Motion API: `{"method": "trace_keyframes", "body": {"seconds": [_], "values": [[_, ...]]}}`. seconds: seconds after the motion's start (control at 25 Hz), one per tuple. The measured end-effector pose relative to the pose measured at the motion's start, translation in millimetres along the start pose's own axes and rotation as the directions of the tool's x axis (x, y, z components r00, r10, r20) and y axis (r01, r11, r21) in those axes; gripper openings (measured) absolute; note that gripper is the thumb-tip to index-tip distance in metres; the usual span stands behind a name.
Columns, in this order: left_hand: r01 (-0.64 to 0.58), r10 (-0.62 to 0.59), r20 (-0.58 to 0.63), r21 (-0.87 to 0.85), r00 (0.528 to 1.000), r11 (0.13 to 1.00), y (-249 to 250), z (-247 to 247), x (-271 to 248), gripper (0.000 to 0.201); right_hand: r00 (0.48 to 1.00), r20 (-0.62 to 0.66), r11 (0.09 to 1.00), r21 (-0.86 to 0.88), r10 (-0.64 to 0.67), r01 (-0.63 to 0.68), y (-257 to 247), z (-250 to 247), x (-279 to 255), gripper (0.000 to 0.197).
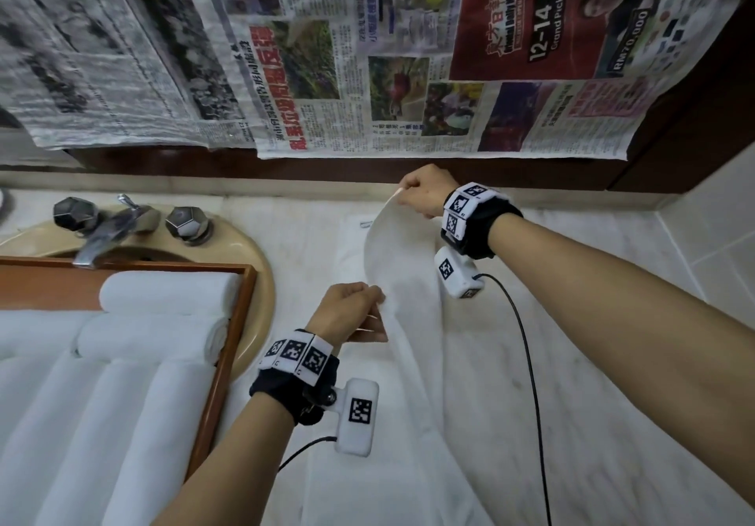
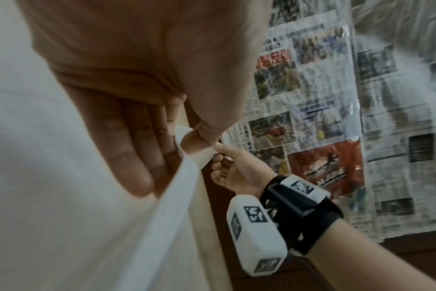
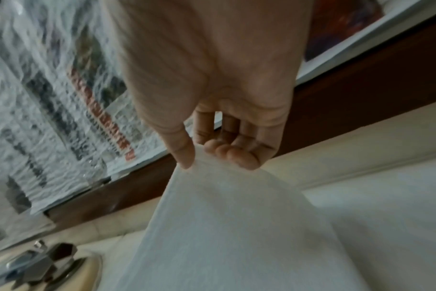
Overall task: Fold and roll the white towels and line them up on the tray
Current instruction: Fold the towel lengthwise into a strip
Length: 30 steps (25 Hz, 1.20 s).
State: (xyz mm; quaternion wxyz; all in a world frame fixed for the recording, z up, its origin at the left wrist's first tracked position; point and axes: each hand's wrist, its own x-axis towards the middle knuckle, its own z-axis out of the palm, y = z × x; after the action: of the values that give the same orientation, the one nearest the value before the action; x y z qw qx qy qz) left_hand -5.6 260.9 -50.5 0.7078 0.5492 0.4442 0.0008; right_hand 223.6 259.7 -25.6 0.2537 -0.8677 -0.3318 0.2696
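On the counter (image 1: pixel 613 423) right of the sink (image 1: pixel 253 280), seen from the head view, a white towel (image 1: pixel 402 264) lies spread lengthwise, its far part lifted in a curved flap. The right hand (image 1: pixel 425 194) pinches the far corner up near the wall; the left hand (image 1: pixel 351 309) pinches the near edge of the same flap. Held at two points like this, the edge stays taut and straight, which I judge is meant to carry it over for a clean fold. The tray (image 1: pixel 233 341) sits over the sink at the left, within easy reach, already holding rolled towels (image 1: pixel 163 292) side by side. Newspaper (image 1: pixel 367 55) covers the wall behind.

From the left wrist, the left hand (image 2: pixel 137 98) has its thumb pressed to the cloth against curled fingers (image 2: pixel 135 157), the towel (image 2: pixel 62 196) hanging below. The right hand (image 2: pixel 234 173) beyond grips the other corner, fingers curled in.

From the right wrist, the right hand (image 3: pixel 219 98) nips the towel (image 3: pixel 236 226) between thumb and forefinger, the other fingers (image 3: pixel 236 155) curled together beside it. The cloth drops away in a smooth sheet toward the counter; the tap (image 3: pixel 37 263) shows at lower left.
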Motion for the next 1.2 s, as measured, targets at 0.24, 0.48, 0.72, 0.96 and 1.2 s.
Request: {"method": "trace_keyframes", "body": {"seconds": [0.24,0.48,0.72,0.96,1.2], "values": [[0.077,-0.013,-0.332,0.181,0.943,0.981,-49,-26,35,0.019,0.984,-0.02,0.959,-0.231,-0.175,0.166,-5,70,34,0.014],[0.079,0.055,-0.467,0.262,0.883,0.962,-55,-28,57,0.022,0.982,0.088,0.932,-0.311,-0.167,0.187,18,102,66,0.044],[0.057,0.142,-0.499,0.363,0.855,0.93,-53,-31,73,0.018,0.975,0.066,0.927,-0.301,-0.213,0.223,27,100,85,0.018],[0.079,0.134,-0.535,0.358,0.834,0.931,-59,-30,76,0.021,0.961,0.02,0.899,-0.349,-0.277,0.267,29,106,86,0.012],[0.196,0.06,-0.569,0.377,0.82,0.905,-52,-28,78,0.021,0.96,0.083,0.854,-0.441,-0.268,0.277,16,107,55,0.04]]}}
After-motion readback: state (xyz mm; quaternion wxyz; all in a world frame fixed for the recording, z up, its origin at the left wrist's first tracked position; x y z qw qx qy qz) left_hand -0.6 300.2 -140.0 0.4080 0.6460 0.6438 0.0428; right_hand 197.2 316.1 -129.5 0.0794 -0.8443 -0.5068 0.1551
